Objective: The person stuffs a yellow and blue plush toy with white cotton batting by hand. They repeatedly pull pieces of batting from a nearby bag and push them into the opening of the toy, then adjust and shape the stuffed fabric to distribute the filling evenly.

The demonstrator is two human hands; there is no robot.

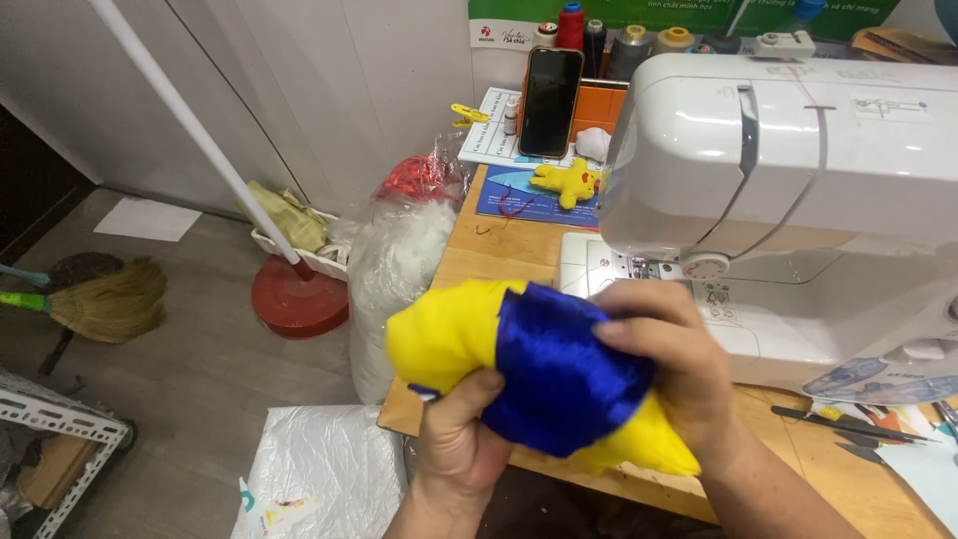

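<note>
Left hand (454, 434), right hand (669, 364) both clenched around blue-yellow fabric (544, 374).

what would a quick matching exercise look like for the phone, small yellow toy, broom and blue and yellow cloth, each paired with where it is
Things:
1. phone
2. yellow toy
3. broom
4. cloth

Places:
A. on the floor at far left
B. held in both hands, left hand and right hand
C. standing upright at the back of the table
D. lying on a blue sheet beside the sewing machine

Pairs: 1-C, 2-D, 3-A, 4-B
</note>
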